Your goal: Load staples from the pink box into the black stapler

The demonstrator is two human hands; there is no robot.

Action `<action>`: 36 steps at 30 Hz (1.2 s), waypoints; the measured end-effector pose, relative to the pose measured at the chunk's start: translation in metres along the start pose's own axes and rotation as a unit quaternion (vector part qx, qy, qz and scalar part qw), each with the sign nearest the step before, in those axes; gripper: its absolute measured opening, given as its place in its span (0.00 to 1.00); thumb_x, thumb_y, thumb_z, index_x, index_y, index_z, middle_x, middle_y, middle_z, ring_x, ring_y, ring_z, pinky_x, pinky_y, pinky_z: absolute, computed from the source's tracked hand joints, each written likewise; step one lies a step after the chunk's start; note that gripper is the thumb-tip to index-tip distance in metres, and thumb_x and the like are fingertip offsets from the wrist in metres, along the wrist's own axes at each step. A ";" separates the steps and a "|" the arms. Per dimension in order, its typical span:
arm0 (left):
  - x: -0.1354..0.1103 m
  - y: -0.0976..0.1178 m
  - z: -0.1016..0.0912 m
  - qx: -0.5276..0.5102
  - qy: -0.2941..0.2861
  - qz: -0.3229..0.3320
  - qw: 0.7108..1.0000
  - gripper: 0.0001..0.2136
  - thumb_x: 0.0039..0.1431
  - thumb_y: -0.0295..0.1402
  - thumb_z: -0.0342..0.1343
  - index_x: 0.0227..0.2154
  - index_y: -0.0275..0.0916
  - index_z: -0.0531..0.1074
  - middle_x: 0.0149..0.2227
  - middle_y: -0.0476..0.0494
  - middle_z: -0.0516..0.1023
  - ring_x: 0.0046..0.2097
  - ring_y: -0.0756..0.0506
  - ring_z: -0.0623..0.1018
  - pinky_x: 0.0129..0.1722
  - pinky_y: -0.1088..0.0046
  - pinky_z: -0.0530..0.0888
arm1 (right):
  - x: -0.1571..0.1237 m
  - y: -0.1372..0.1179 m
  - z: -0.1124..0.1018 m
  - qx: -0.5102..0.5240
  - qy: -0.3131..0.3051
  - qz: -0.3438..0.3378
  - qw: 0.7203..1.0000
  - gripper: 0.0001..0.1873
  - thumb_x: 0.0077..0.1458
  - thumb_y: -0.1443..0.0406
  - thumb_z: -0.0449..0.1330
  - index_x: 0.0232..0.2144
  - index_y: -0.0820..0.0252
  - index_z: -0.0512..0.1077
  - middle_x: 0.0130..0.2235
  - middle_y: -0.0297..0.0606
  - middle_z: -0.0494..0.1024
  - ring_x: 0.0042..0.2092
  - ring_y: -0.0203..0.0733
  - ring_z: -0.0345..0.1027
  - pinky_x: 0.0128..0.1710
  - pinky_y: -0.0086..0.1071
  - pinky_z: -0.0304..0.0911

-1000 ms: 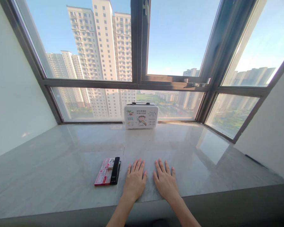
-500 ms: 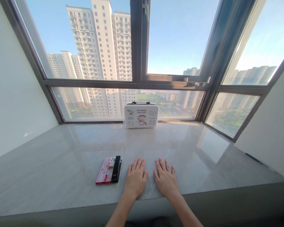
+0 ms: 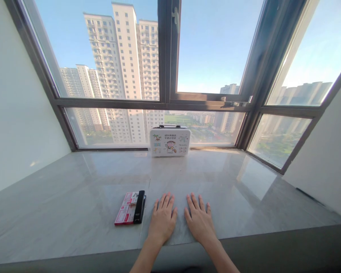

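Observation:
My left hand (image 3: 162, 220) lies flat, palm down, on the grey marble-look sill (image 3: 82, 212), fingers stretched forward. Beside it, a short gap away, my right hand (image 3: 199, 219) rests the same way. Neither one holds anything. Just left of my left hand is a black stapler (image 3: 139, 207), lying lengthwise. Small red-and-white boxes (image 3: 125, 214) sit against its left side; one has a stapler-like picture on it. Farther back, a white case (image 3: 170, 141) with cartoon prints and a dark top handle stands upright by the window.
Dark window frames (image 3: 116, 103) close off the back of the sill. A white wall (image 3: 19, 125) rises at the left and another wall (image 3: 326, 170) at the right. The sill's front edge (image 3: 74, 256) runs just under my wrists.
The view has tilted up slightly, so everything sits a little lower in the picture. Both hands stay flat on the sill, and the objects have not moved.

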State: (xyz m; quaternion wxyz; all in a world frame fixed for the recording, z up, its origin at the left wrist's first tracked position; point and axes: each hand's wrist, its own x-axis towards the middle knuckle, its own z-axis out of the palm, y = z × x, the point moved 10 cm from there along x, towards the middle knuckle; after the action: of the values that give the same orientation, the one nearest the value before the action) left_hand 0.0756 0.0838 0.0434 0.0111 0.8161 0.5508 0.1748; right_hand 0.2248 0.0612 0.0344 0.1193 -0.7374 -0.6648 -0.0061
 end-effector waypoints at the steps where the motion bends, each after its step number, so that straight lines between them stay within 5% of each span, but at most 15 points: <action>1: 0.000 0.000 0.000 -0.001 -0.001 -0.001 1.000 0.25 0.70 0.44 0.35 0.68 0.50 0.54 0.71 0.50 0.51 0.71 0.43 0.50 0.69 0.53 0.49 | 0.000 0.000 0.000 0.000 0.001 -0.002 1.000 0.32 0.67 0.52 0.40 0.70 0.48 0.48 0.72 0.33 0.46 0.72 0.53 0.30 0.67 0.55 0.27; 36: 0.000 0.000 -0.005 -0.012 0.003 0.005 1.000 0.24 0.70 0.42 0.36 0.67 0.50 0.57 0.70 0.50 0.54 0.71 0.43 0.52 0.69 0.54 0.50 | -0.001 -0.001 -0.002 0.005 -0.003 0.001 1.000 0.32 0.67 0.53 0.39 0.70 0.49 0.49 0.72 0.32 0.45 0.72 0.54 0.31 0.67 0.54 0.28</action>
State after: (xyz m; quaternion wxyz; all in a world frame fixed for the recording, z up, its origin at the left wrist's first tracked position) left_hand 0.0741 0.0827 0.0481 0.0187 0.8182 0.5445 0.1836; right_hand 0.2238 0.0603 0.0360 0.1214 -0.7375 -0.6643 -0.0006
